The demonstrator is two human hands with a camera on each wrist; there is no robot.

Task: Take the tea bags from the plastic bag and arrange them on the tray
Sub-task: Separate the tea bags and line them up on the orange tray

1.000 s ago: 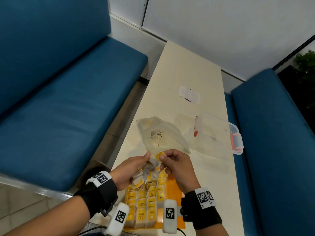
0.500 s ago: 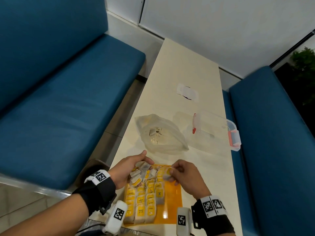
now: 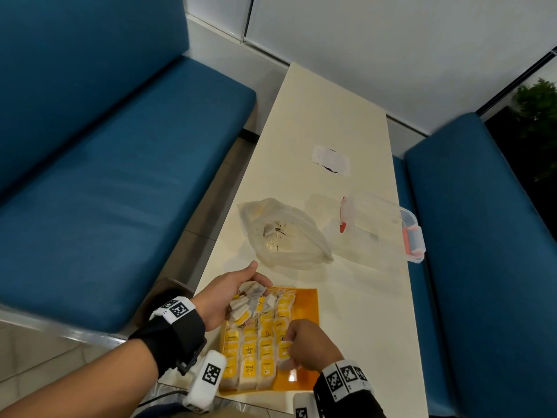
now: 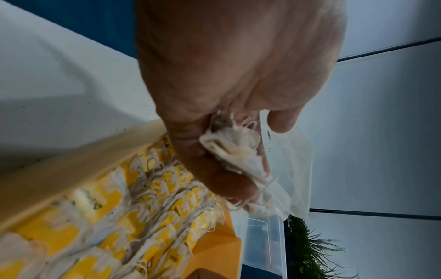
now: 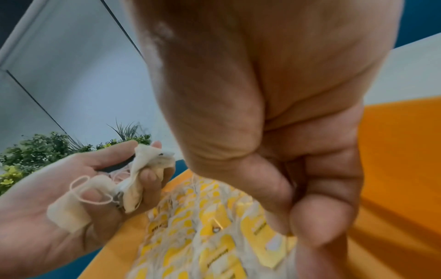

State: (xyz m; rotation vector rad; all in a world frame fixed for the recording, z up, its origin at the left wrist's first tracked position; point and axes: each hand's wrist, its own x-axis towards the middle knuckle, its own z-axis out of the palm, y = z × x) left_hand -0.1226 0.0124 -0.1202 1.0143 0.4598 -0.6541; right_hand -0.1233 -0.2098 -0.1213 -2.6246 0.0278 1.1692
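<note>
An orange tray (image 3: pixel 304 306) lies at the near end of the table, with rows of yellow-tagged tea bags (image 3: pixel 250 357) filling its left part. My left hand (image 3: pixel 229 294) hovers over the tray's far left corner and grips a bunch of tea bags (image 3: pixel 248 297) with tangled strings, also seen as the bunch (image 4: pixel 236 151) and the bunch (image 5: pixel 143 173). My right hand (image 3: pixel 304 345) pinches one tea bag (image 3: pixel 284 352) low over the tray, at the right end of the rows. The clear plastic bag (image 3: pixel 283 236) lies beyond the tray, slack, with a tea bag inside.
A clear plastic box (image 3: pixel 379 227) with red latches stands right of the bag. A white paper patch (image 3: pixel 331 159) lies farther up the cream table (image 3: pixel 346 312). Blue benches (image 3: pixel 105 176) flank the table on both sides.
Both hands came apart and dropped toward the tray. The right hand moved nearer and lower with one tea bag; the left stayed at the tray's far left with the bunch.
</note>
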